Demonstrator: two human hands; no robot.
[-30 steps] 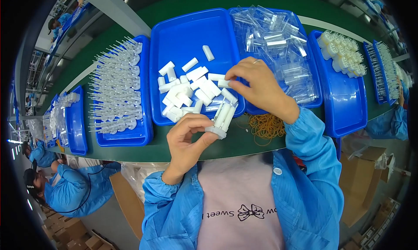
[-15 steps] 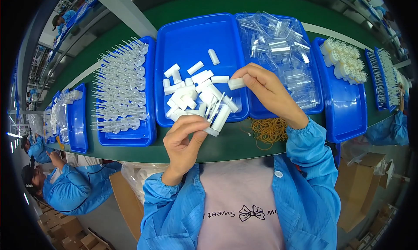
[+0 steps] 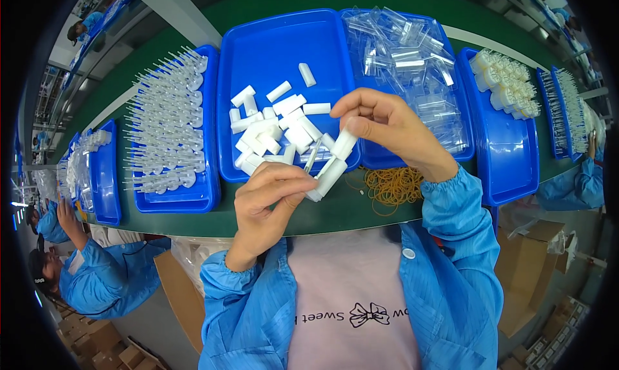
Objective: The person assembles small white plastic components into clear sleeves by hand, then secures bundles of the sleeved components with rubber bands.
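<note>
My left hand (image 3: 265,201) pinches the base of a small white part with thin upright pins (image 3: 313,157). One white block (image 3: 331,175) stands on that part. Between thumb and fingers of my right hand (image 3: 387,128) is another white block (image 3: 343,144), tilted, its lower end close against the part; whether it sits over a pin cannot be made out. Beyond my hands, a blue tray (image 3: 284,41) holds a loose heap of similar white blocks (image 3: 261,134).
Clear plastic pieces (image 3: 412,60) fill a blue tray to the right, with tan rubber bands (image 3: 393,188) below it on the green table (image 3: 348,221). White pinned parts (image 3: 171,125) crowd a left tray. Farther right, a tray (image 3: 509,157) bears yellowish-white parts (image 3: 506,83). Co-workers sit at both sides.
My right hand has brought its white block down and left, from apart to right up against the pinned part. My left hand keeps its pinch, shifted slightly left in view.
</note>
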